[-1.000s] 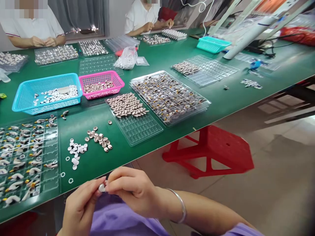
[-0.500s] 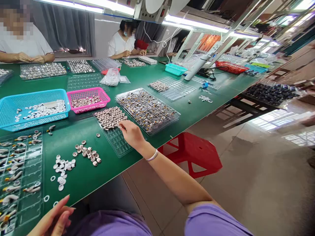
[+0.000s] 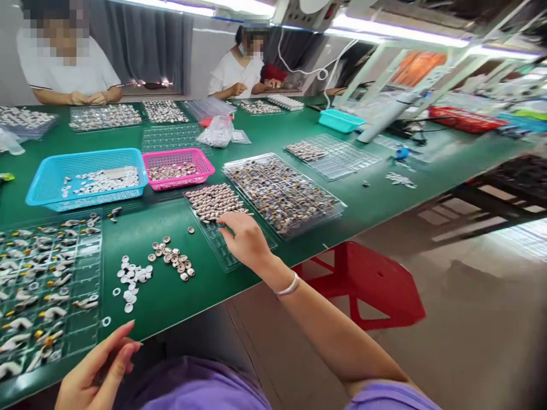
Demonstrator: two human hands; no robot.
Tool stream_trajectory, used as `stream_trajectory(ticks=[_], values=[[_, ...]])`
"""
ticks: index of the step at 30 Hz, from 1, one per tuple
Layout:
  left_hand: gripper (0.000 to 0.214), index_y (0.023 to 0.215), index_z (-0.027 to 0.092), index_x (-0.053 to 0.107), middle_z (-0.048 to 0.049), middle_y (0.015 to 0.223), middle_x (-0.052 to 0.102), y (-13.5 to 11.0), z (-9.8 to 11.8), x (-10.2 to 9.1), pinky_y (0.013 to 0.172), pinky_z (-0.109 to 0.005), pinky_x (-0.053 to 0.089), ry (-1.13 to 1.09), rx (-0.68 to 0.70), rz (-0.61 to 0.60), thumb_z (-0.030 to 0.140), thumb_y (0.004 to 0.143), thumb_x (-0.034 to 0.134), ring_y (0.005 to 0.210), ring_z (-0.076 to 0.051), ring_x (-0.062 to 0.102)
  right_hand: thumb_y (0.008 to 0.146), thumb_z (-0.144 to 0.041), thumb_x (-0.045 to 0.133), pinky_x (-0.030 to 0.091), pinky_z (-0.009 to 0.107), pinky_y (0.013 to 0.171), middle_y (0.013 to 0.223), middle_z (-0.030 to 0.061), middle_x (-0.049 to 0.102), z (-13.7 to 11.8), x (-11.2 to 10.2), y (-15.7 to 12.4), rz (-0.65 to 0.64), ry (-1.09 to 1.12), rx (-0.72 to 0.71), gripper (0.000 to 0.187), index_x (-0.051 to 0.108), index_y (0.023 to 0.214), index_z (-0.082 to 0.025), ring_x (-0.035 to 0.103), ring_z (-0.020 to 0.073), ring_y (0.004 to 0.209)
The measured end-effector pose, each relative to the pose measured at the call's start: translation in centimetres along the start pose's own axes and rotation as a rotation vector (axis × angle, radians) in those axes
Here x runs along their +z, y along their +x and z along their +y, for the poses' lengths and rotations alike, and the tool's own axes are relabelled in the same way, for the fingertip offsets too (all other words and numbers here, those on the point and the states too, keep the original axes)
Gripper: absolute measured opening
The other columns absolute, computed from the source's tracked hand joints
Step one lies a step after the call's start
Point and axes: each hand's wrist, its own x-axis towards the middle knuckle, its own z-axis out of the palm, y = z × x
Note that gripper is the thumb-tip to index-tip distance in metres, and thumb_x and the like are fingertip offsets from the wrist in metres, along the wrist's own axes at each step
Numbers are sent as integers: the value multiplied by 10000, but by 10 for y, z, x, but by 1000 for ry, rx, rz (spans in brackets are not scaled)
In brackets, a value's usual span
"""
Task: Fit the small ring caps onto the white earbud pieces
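My right hand (image 3: 248,242), with a silver bracelet at its wrist, hovers over the front rows of a clear compartment tray (image 3: 222,250). Its thumb and forefinger are apart, and I see nothing between them. Rows of small beige parts (image 3: 213,202) fill the far half of that tray, just beyond the fingertips. At the bottom left, my left hand (image 3: 102,367) hangs by the table's front edge, fingers loosely apart and holding nothing. Nearby lie white discs (image 3: 132,279), a white ring (image 3: 106,322) and small round beige caps (image 3: 173,256).
At left lies a tray of bent beige parts with yellow bits (image 3: 51,296). Behind stand a blue basket (image 3: 47,185) and a pink basket (image 3: 179,183). Stacked filled trays (image 3: 282,193) lie right of my hand. A red stool (image 3: 380,285) stands below the edge. Co-workers sit opposite.
The view has swung left, so things sit further right in it. My right thumb and forefinger have parted and drawn back slightly from the beige parts. My left hand stays by the edge.
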Motion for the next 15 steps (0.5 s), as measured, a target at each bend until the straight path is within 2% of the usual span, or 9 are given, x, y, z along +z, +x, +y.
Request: stream_trajectory(ticks=[2, 5, 9, 12, 15], values=[[339, 1009, 273, 794, -20, 808, 814, 2, 5, -6, 562, -194, 614, 22, 43, 17, 515, 781, 726, 649, -186, 760, 913, -83, 547, 466, 424, 908, 1014, 131, 701, -26, 9, 1, -55, 79, -79, 156, 662, 981, -163, 620, 276, 990], [260, 748, 238, 796, -12, 666, 767, 4, 15, -15, 514, -179, 575, 136, 162, 34, 491, 770, 742, 559, -162, 713, 903, -70, 595, 481, 342, 876, 937, 76, 717, -79, 35, 7, -223, 215, -263, 135, 675, 908, -178, 640, 214, 923], [263, 739, 226, 777, -4, 661, 753, 1, 18, -30, 541, -183, 554, 271, 194, 82, 471, 810, 712, 571, -154, 699, 907, -116, 639, 484, 273, 811, 902, 56, 709, -158, 76, 18, -459, 334, -493, 77, 691, 901, -173, 639, 180, 878], [270, 793, 225, 786, -15, 734, 785, -3, 10, -41, 590, -203, 573, 314, 174, 117, 485, 805, 713, 631, -175, 724, 906, -178, 661, 483, 311, 788, 941, 119, 683, -200, 97, 24, -603, 340, -526, 70, 697, 895, -120, 622, 230, 911], [275, 832, 228, 794, -23, 783, 802, -6, 2, -48, 626, -220, 592, 286, 144, 111, 489, 802, 710, 680, -194, 744, 875, -180, 692, 479, 332, 734, 899, 141, 653, -219, 109, 28, -679, 337, -461, 112, 694, 799, -98, 612, 264, 898]])
